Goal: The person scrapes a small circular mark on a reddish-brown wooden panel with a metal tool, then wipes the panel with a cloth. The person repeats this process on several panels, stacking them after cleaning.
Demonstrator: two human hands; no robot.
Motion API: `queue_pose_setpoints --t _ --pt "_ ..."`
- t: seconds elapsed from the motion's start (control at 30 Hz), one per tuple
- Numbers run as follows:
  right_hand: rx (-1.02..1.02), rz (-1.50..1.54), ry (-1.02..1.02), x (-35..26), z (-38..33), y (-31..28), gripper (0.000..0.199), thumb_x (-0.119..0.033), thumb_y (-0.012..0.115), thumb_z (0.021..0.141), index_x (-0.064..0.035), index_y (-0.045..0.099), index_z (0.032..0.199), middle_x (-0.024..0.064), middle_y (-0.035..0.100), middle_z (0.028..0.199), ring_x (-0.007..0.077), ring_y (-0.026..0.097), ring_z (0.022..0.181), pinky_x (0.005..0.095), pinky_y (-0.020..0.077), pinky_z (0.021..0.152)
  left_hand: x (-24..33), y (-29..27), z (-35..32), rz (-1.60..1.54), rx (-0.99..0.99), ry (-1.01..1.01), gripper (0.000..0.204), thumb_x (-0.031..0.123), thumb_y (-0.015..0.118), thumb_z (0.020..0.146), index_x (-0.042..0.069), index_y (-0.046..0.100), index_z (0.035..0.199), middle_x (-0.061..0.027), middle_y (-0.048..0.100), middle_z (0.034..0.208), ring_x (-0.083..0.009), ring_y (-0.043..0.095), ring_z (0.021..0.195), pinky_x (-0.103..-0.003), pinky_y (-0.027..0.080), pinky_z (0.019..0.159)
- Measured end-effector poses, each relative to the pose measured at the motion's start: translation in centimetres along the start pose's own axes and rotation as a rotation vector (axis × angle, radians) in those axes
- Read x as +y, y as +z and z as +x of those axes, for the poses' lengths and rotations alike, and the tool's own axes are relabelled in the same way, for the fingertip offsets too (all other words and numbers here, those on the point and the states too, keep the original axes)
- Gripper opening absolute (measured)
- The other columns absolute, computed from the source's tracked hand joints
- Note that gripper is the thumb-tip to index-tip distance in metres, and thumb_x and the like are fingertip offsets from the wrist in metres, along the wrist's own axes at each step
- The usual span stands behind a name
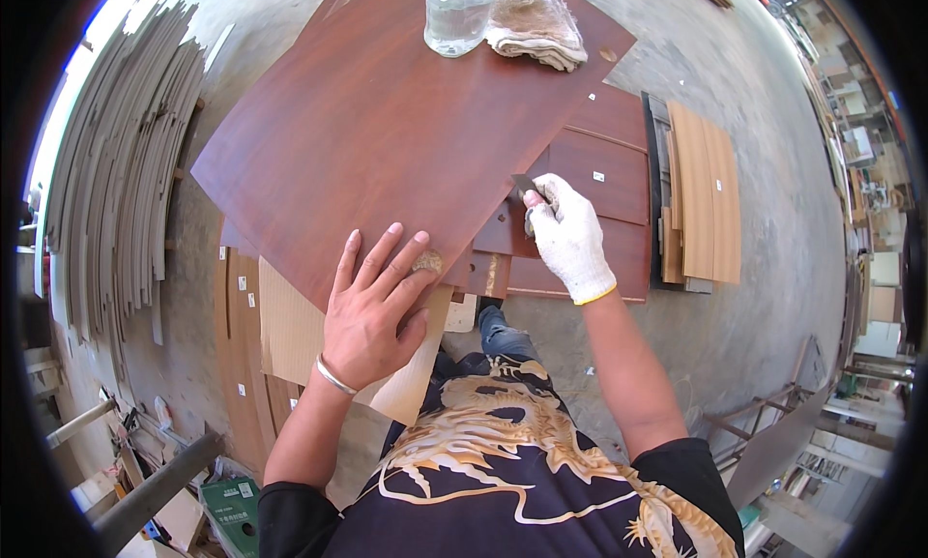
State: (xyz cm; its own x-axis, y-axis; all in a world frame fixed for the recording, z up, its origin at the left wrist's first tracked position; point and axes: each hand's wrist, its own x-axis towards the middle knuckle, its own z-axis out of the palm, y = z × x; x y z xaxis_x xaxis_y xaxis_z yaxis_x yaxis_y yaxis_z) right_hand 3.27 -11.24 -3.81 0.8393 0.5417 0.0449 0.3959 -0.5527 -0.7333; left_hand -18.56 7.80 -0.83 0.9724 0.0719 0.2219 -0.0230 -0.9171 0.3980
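Note:
A large reddish-brown wood panel (pixel 387 132) lies tilted in front of me. My left hand (pixel 372 316), bare with a bracelet at the wrist, rests on its near corner with fingers spread. Beside my left fingertips is a round recess (pixel 428 261) with a rough tan surface. My right hand (pixel 572 234), in a white knit glove, grips a small dark blade (pixel 523 183) at the panel's right edge; the glove hides its handle. Toward the far end stand a clear container of liquid (pixel 459 21) and a folded, stained cloth (pixel 537 31).
More reddish panels (pixel 609 171) lie lower on the right, beside light-brown boards (pixel 704 190). Tall stacks of grey-edged boards (pixel 126 161) fill the left. Cardboard (pixel 295 336) sticks out under the panel's near corner. A green box (pixel 232 514) and a metal bar (pixel 159 495) are lower left.

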Motion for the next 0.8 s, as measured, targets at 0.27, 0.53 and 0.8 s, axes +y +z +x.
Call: queue_pose_setpoints --t 0.27,0.53,0.8 --pt "0.369 -0.257 -0.354 0.4 -1.6 2.1 0.028 -0.005 0.069 0.090 -0.0097 0.070 0.117 0.0113 0.071 0.088 0.0347 0.068 0.080 0.0467 0.0526 0.075 2.0 2.4 -0.1 0.157 -0.042 -0.114 0.029 -0.002 0.059 0.089 0.001 0.060 0.117 -0.0213 0.037 0.170 -0.0495 0.025 0.159 -0.070 0.013 0.129" --pt "0.578 -0.214 -0.346 0.3 -1.2 4.5 0.022 -0.007 0.071 0.090 -0.0125 0.069 0.111 0.0044 0.068 0.086 0.0272 0.065 0.082 0.0432 0.0472 0.083 1.8 2.8 0.0 0.164 -0.039 -0.118 0.028 -0.008 0.055 0.089 0.000 0.059 0.115 -0.0209 0.040 0.169 -0.0489 0.026 0.160 -0.071 0.010 0.128" --pt "0.649 -0.148 -0.284 -0.7 -1.6 6.2 0.022 -0.006 0.076 0.083 -0.0137 0.071 0.103 0.0036 0.071 0.089 0.0271 0.068 0.089 0.0443 0.0466 0.090 2.2 2.8 0.0 0.122 -0.012 -0.103 0.038 -0.012 0.056 0.081 0.000 0.059 0.117 -0.0221 0.040 0.168 -0.0496 0.024 0.160 -0.072 0.010 0.128"
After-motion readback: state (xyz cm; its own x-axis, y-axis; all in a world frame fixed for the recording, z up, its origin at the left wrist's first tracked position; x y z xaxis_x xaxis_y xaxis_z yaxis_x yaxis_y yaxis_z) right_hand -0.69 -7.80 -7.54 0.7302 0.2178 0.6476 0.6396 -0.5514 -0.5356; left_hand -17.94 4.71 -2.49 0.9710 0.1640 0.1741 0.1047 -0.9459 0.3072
